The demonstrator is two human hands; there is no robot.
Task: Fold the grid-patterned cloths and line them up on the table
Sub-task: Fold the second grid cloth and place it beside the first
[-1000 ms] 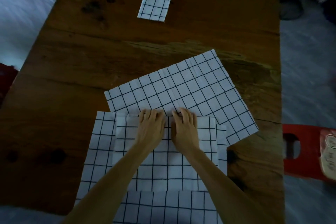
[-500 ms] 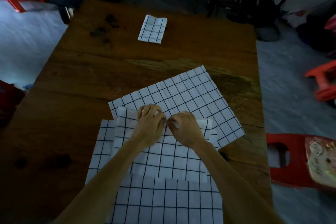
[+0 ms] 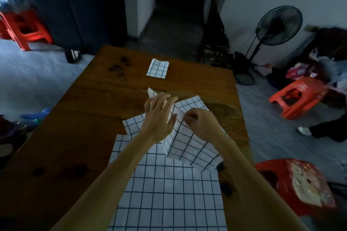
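Observation:
I hold a half-folded grid cloth lifted off the wooden table. My right hand pinches its top edge. My left hand is raised beside it with fingers spread, and a corner of the cloth pokes out above them. Under the lifted cloth lie two flat grid cloths: one near me and one turned at an angle behind it. A small folded grid cloth lies at the far end of the table.
Red plastic stools stand right of the table, at the near right with a printed packet on top, and at the far left. A black floor fan stands at the back right. Clutter lies on the floor.
Both hands pressed flat on the cloth, then pinched its far edge; now they have lifted it off the table, the left hand moving up and away. The view tilted up.

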